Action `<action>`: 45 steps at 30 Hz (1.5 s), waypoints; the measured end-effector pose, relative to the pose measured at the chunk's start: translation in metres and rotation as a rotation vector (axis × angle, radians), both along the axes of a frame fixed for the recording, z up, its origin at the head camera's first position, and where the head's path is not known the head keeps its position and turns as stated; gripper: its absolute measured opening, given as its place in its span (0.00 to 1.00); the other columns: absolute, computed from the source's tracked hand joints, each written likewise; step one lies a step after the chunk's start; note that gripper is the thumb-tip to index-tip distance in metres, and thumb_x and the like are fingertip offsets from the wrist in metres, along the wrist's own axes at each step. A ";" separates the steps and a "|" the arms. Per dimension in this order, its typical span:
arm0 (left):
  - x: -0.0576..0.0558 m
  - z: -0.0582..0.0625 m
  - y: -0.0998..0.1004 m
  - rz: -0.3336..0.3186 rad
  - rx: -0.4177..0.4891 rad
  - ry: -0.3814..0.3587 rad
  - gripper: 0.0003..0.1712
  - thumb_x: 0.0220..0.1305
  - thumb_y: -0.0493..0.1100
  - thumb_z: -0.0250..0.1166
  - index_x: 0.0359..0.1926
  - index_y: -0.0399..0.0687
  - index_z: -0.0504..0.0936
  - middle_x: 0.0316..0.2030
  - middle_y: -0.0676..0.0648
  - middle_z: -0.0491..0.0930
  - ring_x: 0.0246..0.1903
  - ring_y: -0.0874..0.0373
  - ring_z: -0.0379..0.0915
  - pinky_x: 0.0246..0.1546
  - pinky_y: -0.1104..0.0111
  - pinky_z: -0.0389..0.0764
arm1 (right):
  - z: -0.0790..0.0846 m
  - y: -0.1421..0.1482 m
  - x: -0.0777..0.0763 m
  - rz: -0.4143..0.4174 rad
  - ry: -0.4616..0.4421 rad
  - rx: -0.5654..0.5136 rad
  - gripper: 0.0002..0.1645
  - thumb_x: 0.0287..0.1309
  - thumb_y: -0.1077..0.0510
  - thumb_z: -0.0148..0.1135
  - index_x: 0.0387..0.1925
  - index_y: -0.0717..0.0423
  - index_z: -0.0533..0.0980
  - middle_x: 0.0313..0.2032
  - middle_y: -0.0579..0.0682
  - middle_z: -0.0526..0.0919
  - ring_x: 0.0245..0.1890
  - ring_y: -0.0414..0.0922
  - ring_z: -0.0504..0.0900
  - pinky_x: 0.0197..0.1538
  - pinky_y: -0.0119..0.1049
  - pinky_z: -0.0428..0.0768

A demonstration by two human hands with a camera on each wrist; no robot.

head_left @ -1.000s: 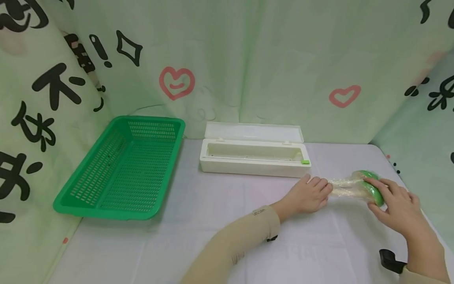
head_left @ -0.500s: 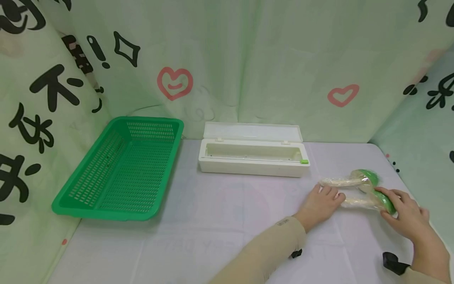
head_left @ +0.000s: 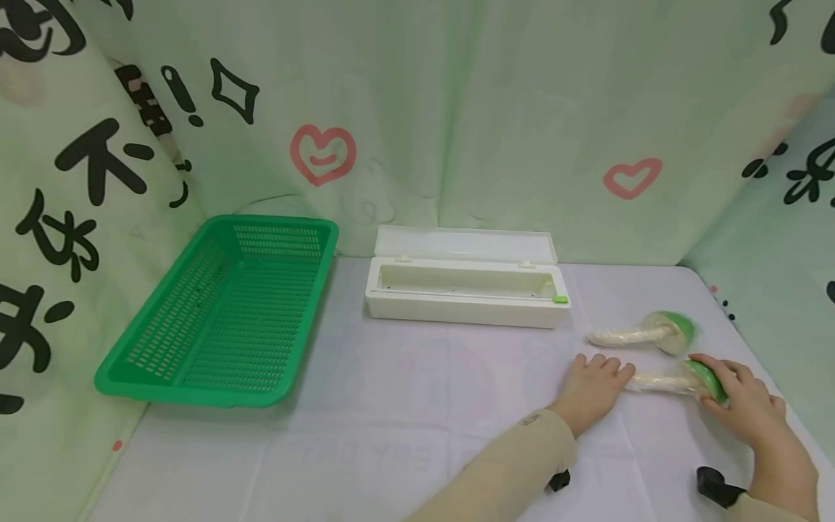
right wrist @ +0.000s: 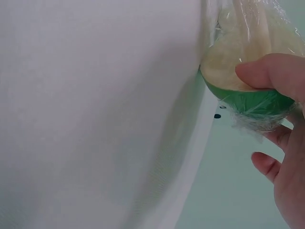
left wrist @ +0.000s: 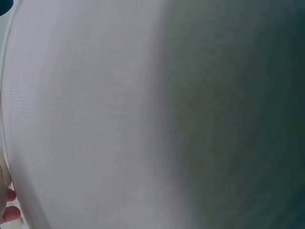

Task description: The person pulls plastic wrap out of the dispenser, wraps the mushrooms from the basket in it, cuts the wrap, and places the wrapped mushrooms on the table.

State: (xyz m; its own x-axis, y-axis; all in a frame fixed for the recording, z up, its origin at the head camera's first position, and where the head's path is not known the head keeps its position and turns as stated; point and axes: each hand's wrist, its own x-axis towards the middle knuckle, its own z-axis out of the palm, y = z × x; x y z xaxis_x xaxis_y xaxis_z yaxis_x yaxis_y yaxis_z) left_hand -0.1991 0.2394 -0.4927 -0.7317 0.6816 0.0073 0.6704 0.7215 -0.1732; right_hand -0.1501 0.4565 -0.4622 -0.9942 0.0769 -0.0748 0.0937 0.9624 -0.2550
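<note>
Two plastic-wrapped mushrooms with green caps and cream stems are at the right of the table. The farther mushroom [head_left: 642,333] lies on the cloth with no hand on it. My right hand [head_left: 750,402] grips the nearer mushroom [head_left: 672,382] by its cap. In the right wrist view, the thumb [right wrist: 271,71] presses the pale underside of the green cap [right wrist: 248,99]. My left hand [head_left: 590,391] holds the stem's left end, its fingers curled over it and hiding the tip. Only a few left fingertips [left wrist: 12,213] show at the edge of the left wrist view.
A green perforated basket [head_left: 277,380] stands at the left. At the back middle is a long white box [head_left: 463,312] with its lid [head_left: 463,245] raised and a small green slider. A white cloth covers the table [head_left: 365,406]; printed curtains [head_left: 522,130] enclose it.
The two mushrooms, close together before, now lie apart. Both hands have moved toward the person with the nearer one, while the farther one stays at the back and is free of the hands.
</note>
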 end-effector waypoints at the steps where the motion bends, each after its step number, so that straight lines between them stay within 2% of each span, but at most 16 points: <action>1: 0.000 0.000 0.000 0.009 -0.004 -0.006 0.21 0.70 0.52 0.39 0.62 0.75 0.53 0.53 0.69 0.60 0.51 0.71 0.57 0.46 0.74 0.59 | 0.001 0.000 -0.001 0.003 -0.011 -0.005 0.48 0.52 0.63 0.58 0.69 0.48 0.45 0.55 0.77 0.48 0.48 0.75 0.53 0.43 0.70 0.50; 6: -0.003 0.001 -0.001 0.060 0.000 -0.040 0.20 0.69 0.52 0.41 0.60 0.78 0.54 0.52 0.68 0.60 0.50 0.71 0.57 0.44 0.74 0.59 | 0.002 -0.003 -0.004 0.015 -0.036 -0.022 0.47 0.52 0.62 0.57 0.69 0.49 0.44 0.54 0.77 0.48 0.48 0.75 0.53 0.41 0.69 0.52; 12: -0.005 0.002 -0.001 0.081 0.016 -0.055 0.22 0.70 0.52 0.40 0.62 0.78 0.53 0.52 0.68 0.61 0.50 0.71 0.57 0.43 0.74 0.59 | 0.002 -0.007 -0.007 0.014 -0.020 -0.027 0.47 0.52 0.61 0.56 0.69 0.49 0.43 0.55 0.77 0.48 0.48 0.76 0.53 0.40 0.71 0.52; 17: -0.009 0.002 -0.003 0.070 0.031 -0.081 0.24 0.70 0.53 0.40 0.65 0.77 0.52 0.55 0.69 0.61 0.52 0.70 0.57 0.46 0.73 0.60 | 0.002 -0.005 -0.008 -0.008 -0.037 -0.043 0.50 0.52 0.58 0.58 0.70 0.48 0.41 0.56 0.77 0.46 0.49 0.77 0.51 0.42 0.72 0.48; 22: -0.011 0.000 -0.005 0.050 0.037 -0.070 0.24 0.71 0.55 0.38 0.66 0.76 0.51 0.56 0.68 0.61 0.53 0.70 0.58 0.46 0.73 0.61 | 0.003 -0.004 -0.007 -0.012 -0.008 -0.047 0.51 0.51 0.56 0.61 0.70 0.48 0.42 0.57 0.77 0.46 0.51 0.76 0.50 0.43 0.72 0.47; 31: -0.018 0.002 -0.015 0.029 0.101 -0.050 0.24 0.68 0.60 0.40 0.65 0.74 0.55 0.54 0.67 0.64 0.51 0.70 0.60 0.43 0.74 0.61 | 0.006 -0.002 -0.013 0.032 0.013 -0.038 0.50 0.54 0.50 0.61 0.70 0.50 0.42 0.57 0.77 0.48 0.51 0.76 0.51 0.42 0.73 0.51; 34: -0.024 0.004 -0.022 0.005 0.134 -0.075 0.24 0.68 0.59 0.42 0.65 0.72 0.57 0.55 0.66 0.65 0.52 0.69 0.61 0.47 0.73 0.63 | 0.006 0.000 -0.017 0.056 0.016 -0.026 0.48 0.56 0.48 0.60 0.69 0.53 0.44 0.56 0.77 0.49 0.51 0.76 0.53 0.41 0.74 0.53; 38: -0.038 0.009 -0.036 -0.011 0.118 -0.109 0.24 0.69 0.58 0.43 0.64 0.70 0.58 0.57 0.64 0.63 0.55 0.68 0.59 0.52 0.70 0.63 | 0.008 0.003 -0.024 0.081 0.006 -0.012 0.47 0.57 0.47 0.58 0.68 0.57 0.45 0.54 0.78 0.50 0.50 0.76 0.54 0.40 0.75 0.55; 40: -0.046 0.011 -0.048 -0.042 0.101 -0.083 0.23 0.69 0.56 0.44 0.64 0.69 0.59 0.56 0.63 0.64 0.54 0.68 0.60 0.52 0.71 0.63 | 0.009 0.005 -0.028 0.093 0.001 -0.018 0.46 0.57 0.46 0.58 0.67 0.60 0.46 0.54 0.79 0.50 0.50 0.77 0.54 0.40 0.75 0.55; 42: -0.055 0.013 -0.064 -0.090 0.093 -0.022 0.22 0.69 0.54 0.45 0.62 0.66 0.62 0.54 0.62 0.66 0.52 0.67 0.62 0.49 0.72 0.65 | 0.010 0.006 -0.032 0.118 0.000 -0.040 0.46 0.56 0.47 0.59 0.66 0.62 0.47 0.53 0.80 0.51 0.50 0.77 0.54 0.41 0.75 0.55; 45: -0.067 0.021 -0.092 -0.161 0.114 0.049 0.20 0.68 0.50 0.47 0.60 0.62 0.67 0.51 0.59 0.68 0.49 0.66 0.64 0.46 0.72 0.67 | 0.010 0.010 -0.040 0.194 0.023 -0.088 0.44 0.56 0.50 0.60 0.64 0.66 0.49 0.52 0.81 0.54 0.49 0.77 0.55 0.43 0.73 0.56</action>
State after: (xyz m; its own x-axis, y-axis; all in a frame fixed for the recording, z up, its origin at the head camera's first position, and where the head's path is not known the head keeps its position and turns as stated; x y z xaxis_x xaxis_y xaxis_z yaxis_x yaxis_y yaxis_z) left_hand -0.2657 0.1478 -0.4713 -0.6101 0.7825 0.1242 0.7714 0.6225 -0.1320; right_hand -0.1900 0.4660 -0.4518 -0.9912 -0.1222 -0.0501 -0.0983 0.9358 -0.3384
